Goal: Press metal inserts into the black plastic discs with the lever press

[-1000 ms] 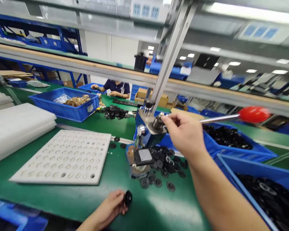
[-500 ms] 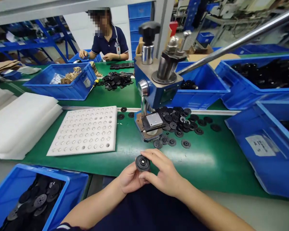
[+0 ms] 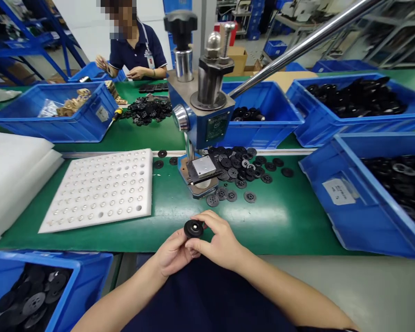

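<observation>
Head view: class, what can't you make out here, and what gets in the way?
All in the head view:
Underside of the disc, held between left hand and right hand: hidden by its upper face.
Print on the label: too small and blurred.
Far end of the lever: cut off by the top edge.
</observation>
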Tool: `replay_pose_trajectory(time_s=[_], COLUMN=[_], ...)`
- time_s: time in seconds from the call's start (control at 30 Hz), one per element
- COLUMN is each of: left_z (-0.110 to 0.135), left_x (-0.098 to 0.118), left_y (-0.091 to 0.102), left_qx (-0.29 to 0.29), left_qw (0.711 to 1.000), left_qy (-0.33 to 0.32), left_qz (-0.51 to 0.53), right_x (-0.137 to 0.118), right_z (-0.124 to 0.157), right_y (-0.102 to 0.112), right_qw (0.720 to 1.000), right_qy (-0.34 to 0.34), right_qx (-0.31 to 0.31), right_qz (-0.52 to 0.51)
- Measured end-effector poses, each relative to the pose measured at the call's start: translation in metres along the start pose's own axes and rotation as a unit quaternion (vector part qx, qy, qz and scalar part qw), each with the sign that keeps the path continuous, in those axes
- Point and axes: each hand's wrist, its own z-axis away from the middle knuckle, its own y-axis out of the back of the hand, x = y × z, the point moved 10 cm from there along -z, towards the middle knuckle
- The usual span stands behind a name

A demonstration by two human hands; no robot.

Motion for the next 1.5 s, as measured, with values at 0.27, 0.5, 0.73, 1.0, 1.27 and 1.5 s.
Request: replay_pose_trajectory(time_s=[0.27,0.5,0.73,1.0,1.27,1.5], left_z=[-0.009,-0.016,-0.013,-0.012,0.021,0.083], left_x=[0.021,0.045,0.047,0.045,0.102,0.165], left_y=[0.013,0.053,0.054,0.035,0.078,0.074], left_qx=[0.051,0.099,0.068,0.051,0.169,0.403], left_qw=[0.965,0.944,0.956,0.965,0.878,0.701], left_qy=[-0.064,-0.118,-0.126,-0.113,-0.194,-0.374], left_qz=[-0.249,-0.290,-0.257,-0.230,-0.403,-0.454], right_x=[0.027,0.046,0.059,0.090,0.145,0.160], right_z=[-0.008,-0.080,-0.160,-0.095,-0.010,-0.034], right_y=[0.013,0.143,0.237,0.157,0.106,0.102], right_qw=[0.987,0.980,0.939,0.967,0.925,0.907], right_qy=[-0.150,-0.141,-0.092,-0.077,-0.044,-0.070], right_qx=[-0.050,0.136,0.330,0.226,0.136,0.133], right_qz=[-0.018,-0.019,-0.013,0.082,0.352,0.393])
